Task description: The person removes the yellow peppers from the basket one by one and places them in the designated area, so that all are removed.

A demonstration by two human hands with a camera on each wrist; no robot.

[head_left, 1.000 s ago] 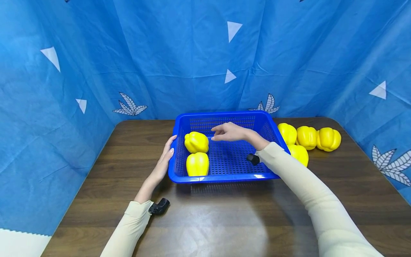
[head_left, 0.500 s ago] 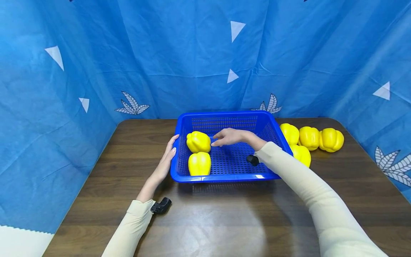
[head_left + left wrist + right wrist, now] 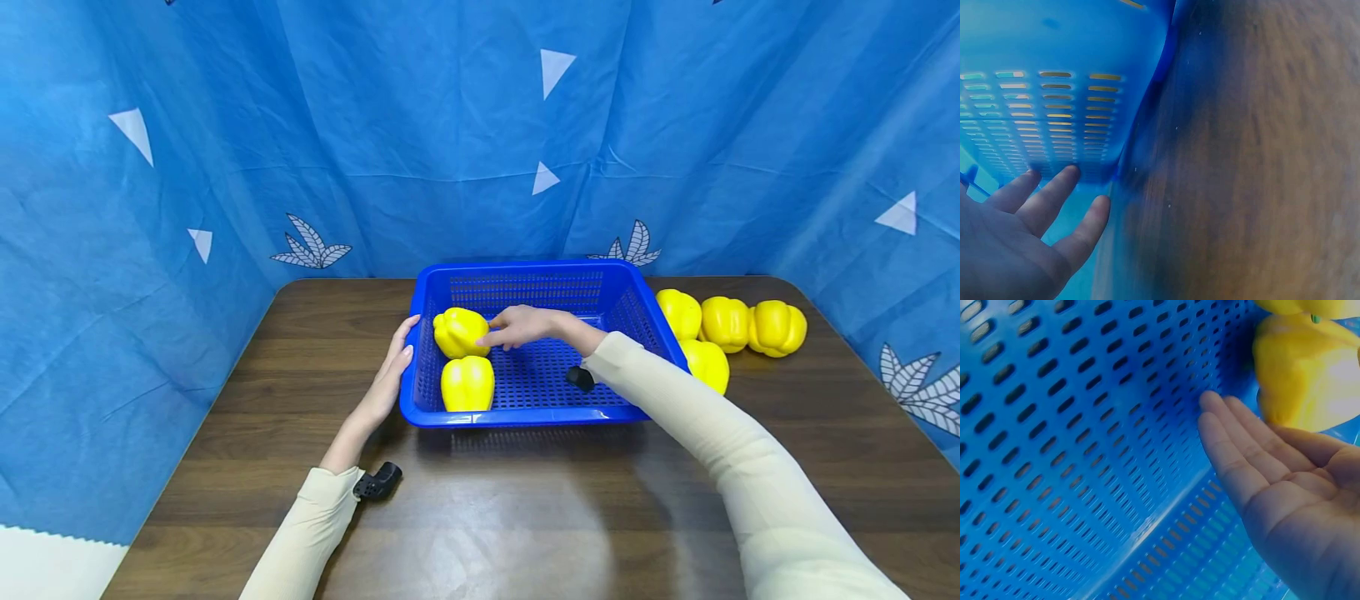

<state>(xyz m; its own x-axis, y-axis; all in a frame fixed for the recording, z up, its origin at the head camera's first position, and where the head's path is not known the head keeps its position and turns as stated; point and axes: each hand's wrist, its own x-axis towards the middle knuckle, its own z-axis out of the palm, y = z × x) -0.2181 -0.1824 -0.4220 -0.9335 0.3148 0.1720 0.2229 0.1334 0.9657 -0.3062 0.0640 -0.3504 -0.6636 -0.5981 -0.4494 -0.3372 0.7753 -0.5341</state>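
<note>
While the left hand (image 3: 386,379) rests at the left rim of the blue basket (image 3: 540,416), the right hand (image 3: 521,327) reaches in over the open top, per head view. Key relation: back pepper (image 3: 459,333) lies in the basket's left end, just left of the right fingertips, which overlap its right side; contact not confirmable. Right hand is nearer; left is outside the wall. Long axis looks roughly crosswise, not certain. Front pepper (image 3: 468,383) sits just this side of it, the end wall on its left; open room is rightward, inside the basket. Four more peppers (image 3: 724,325) on the table (image 3: 525,517), right side.

Left wrist: fingers spread by the slotted wall, no pinch visible.

Right wrist: fingers straight, close together, not pinching; yellow pepper just beside them, can't tell which one.
</note>
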